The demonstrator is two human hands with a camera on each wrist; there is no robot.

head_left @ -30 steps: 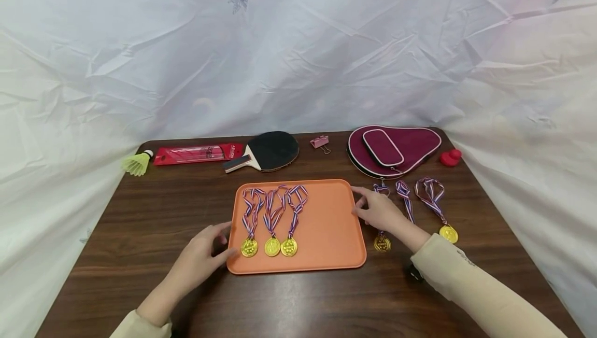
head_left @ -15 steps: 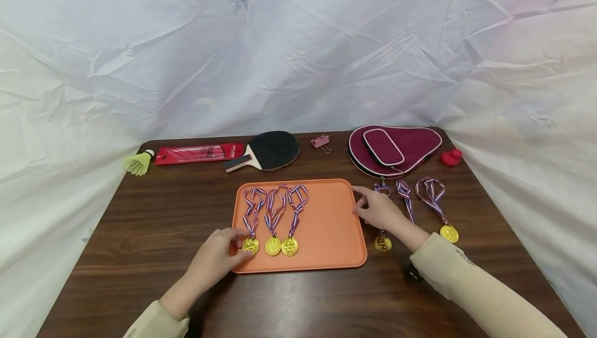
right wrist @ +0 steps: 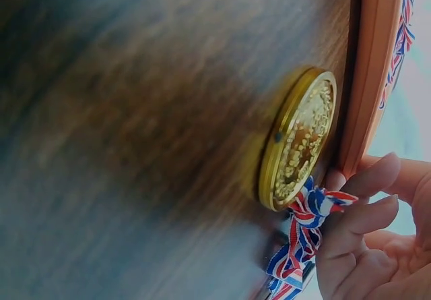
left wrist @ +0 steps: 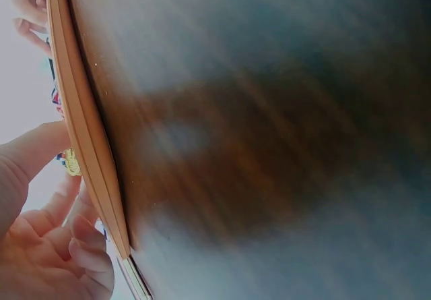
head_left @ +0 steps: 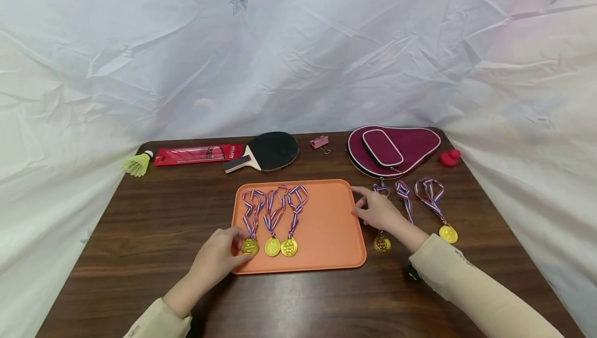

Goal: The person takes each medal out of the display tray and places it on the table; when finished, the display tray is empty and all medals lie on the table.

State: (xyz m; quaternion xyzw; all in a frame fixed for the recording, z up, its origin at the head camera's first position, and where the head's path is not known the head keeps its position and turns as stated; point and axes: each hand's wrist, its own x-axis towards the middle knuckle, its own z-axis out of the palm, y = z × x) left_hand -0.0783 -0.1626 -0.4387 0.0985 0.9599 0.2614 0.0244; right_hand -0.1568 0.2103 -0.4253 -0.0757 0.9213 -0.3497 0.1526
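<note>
An orange tray [head_left: 331,229] lies on the table with three gold medals on it, their striped ribbons spread upward. My left hand [head_left: 219,252] reaches over the tray's left rim. Its thumb and index finger stand on either side of the leftmost gold medal [head_left: 250,247], pinching at its edges. Beside it lie the middle medal [head_left: 272,247] and another medal [head_left: 289,247]. At the right rim, my right hand [head_left: 380,211] grips the tray edge between thumb and fingers. Close by that hand, a gold medal [right wrist: 303,141] with a knotted ribbon [right wrist: 296,239] rests on the table.
Right of the tray are a bundled ribbon [head_left: 406,200] and another medal [head_left: 449,234]. Along the back lie a shuttlecock [head_left: 137,163], a red packet [head_left: 198,154], a table tennis bat [head_left: 275,151], a pink binder clip [head_left: 320,142], a maroon bat case [head_left: 417,143] and a red duck [head_left: 450,157].
My left hand has moved right from the tray's left rim onto the leftmost medal. My right hand stays at the right rim, and the medals lie nearly as before.
</note>
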